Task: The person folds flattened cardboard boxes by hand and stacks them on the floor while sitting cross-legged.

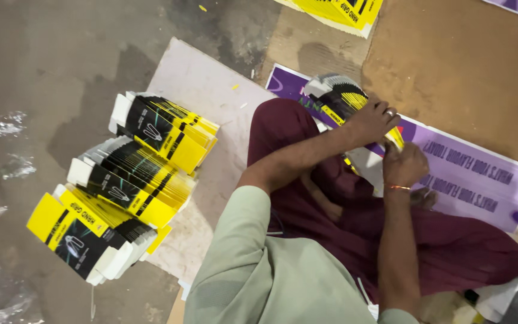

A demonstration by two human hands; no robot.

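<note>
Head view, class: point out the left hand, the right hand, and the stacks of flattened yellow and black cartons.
left hand [372, 122], head view, back of the hand.
right hand [404, 163], head view, knuckles.
flattened yellow and black cartons [130, 186], head view, middle stack's top carton.

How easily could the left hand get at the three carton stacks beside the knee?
Probably not yet: the left hand grips a carton bundle with the right hand; the stacks lie unobstructed but apart.
</note>
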